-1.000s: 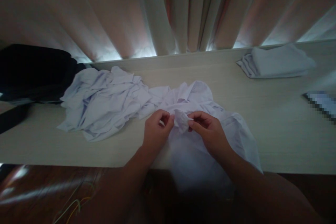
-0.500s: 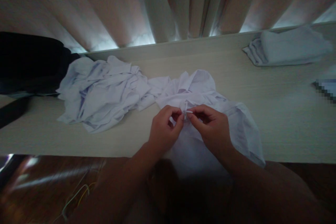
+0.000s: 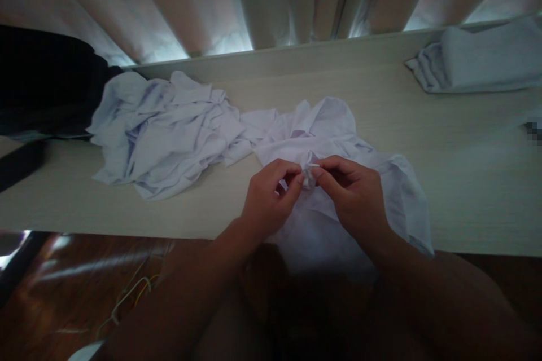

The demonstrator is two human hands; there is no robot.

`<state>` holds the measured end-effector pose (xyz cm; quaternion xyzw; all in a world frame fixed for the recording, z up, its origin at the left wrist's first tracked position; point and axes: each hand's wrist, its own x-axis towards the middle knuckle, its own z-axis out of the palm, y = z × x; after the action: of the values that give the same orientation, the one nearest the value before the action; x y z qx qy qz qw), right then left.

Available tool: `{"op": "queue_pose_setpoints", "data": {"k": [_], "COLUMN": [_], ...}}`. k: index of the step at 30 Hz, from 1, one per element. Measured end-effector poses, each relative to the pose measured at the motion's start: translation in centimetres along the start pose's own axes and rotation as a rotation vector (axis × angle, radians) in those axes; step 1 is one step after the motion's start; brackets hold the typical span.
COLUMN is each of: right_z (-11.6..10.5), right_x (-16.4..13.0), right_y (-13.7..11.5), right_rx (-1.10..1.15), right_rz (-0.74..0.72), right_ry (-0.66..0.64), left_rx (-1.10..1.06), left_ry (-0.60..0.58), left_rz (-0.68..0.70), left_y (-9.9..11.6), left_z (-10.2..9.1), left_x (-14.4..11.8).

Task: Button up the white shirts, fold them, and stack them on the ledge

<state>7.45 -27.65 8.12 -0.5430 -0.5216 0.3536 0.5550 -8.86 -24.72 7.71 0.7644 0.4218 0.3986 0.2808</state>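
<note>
White shirt (image 3: 339, 180) on tabletop (image 3: 466, 169) — small bunched fold clamped between left hand (image 3: 266, 203) and right hand (image 3: 355, 197) grips, cloth spreading toward 12 and 6 o'clock.

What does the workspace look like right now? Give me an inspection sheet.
Surface: pale wooden table, its near edge in view.
Job's things: white shirt lies crumpled, hanging over the near edge.
Clutter: heap of white clothes to the left; folded cloth at far right; dark bag at far left.
Grippers: left hand and right hand both pinch one small bunch of the shirt.
Cables: thin wires on the floor.
Surroundings: curtain behind the table; brown floor.
</note>
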Motion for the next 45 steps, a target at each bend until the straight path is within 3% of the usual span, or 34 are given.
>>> {"op": "queue_pose_setpoints", "data": {"k": [6,13,23,31,37,45], "right_z": [-0.4,-0.8,-1.0,-1.7,-1.9,-1.3], "right_x": [0.8,0.7,0.1,0.6,1.0,1.2], "right_y": [0.3,0.1,0.2,-0.5,-0.1,0.4], "right_rx": [0.134,-0.020,-0.149,-0.168,-0.353,-0.370], "right_rz": [0.081,0.031,-0.027,-0.096,-0.240,-0.446], "right_ry": [-0.111,-0.083,-0.031,-0.159,-0.160,-0.109], "left_rx": [-0.126,0.052,0.105,0.078,-0.119,-0.284], "left_ry": [-0.024,-0.019,-0.019,-0.013,-0.088,-0.086], "left_rz": [-0.123,0.052,0.100,0.084,-0.122,-0.413], "left_y": [-0.2,0.0,-0.1,-0.1,-0.2,0.7], "left_z": [0.0,-0.5,-0.4,-0.6,-0.3,-0.1], "left_x": [0.0,0.2,0.2,0.3,0.3,0.7]}}
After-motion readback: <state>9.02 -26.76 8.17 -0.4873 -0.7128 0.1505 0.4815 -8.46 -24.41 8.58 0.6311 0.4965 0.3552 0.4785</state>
